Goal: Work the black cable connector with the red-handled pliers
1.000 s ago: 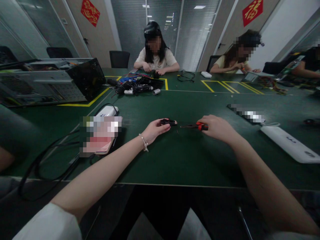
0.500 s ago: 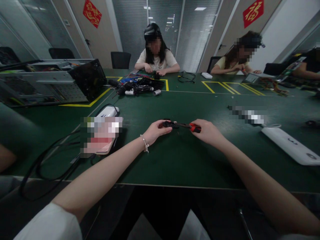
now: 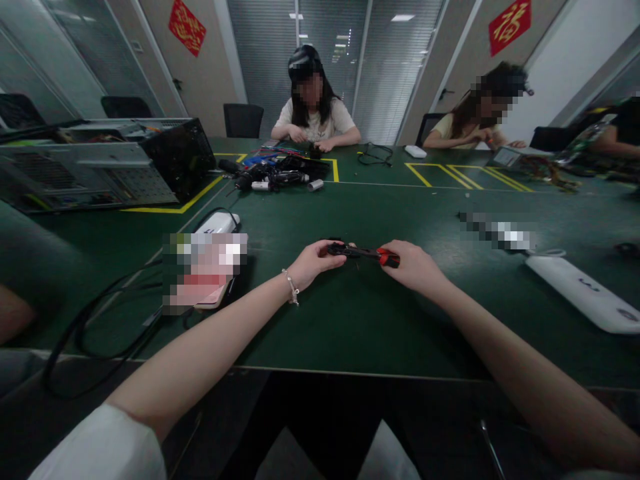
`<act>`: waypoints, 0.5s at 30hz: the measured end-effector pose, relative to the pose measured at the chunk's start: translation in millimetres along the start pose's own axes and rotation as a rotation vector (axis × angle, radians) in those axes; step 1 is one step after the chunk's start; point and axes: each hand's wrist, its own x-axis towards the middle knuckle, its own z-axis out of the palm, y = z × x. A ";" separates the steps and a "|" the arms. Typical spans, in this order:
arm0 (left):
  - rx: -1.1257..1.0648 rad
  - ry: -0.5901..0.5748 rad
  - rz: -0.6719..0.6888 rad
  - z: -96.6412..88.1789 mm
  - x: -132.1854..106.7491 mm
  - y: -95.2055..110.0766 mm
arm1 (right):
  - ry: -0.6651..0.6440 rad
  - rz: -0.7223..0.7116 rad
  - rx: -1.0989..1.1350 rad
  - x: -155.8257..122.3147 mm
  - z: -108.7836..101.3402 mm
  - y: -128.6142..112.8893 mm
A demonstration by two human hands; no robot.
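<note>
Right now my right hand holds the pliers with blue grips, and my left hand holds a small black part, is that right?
Not quite: the head view shows red and black, not blue, grips on the pliers in your right hand. Your left hand does hold a small black part.

Red-handled pliers (image 3: 376, 255) meeting black part (image 3: 340, 250)

The left hand's grip (image 3: 311, 265) partly hides a dark part (image 3: 337, 250), perhaps touched by pliers (image 3: 374, 255) whose handles the right hand's grip (image 3: 418, 268) mostly covers, contact too small to tell, and the left edge crops a computer case (image 3: 103, 167).
</note>
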 end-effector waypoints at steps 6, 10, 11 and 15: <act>0.007 0.015 -0.008 3.6 -1.5 3.6 | 0.013 -0.015 0.001 0.0 1.8 0.7; 0.009 0.040 -0.040 5.6 -3.8 7.5 | 0.015 -0.030 -0.005 0.1 3.2 1.6; 0.011 0.034 -0.039 5.6 -4.1 7.8 | 0.015 -0.031 -0.007 0.1 3.6 1.6; 0.018 -0.007 -0.016 4.2 -3.5 6.4 | 0.020 -0.035 -0.015 -0.1 4.5 1.1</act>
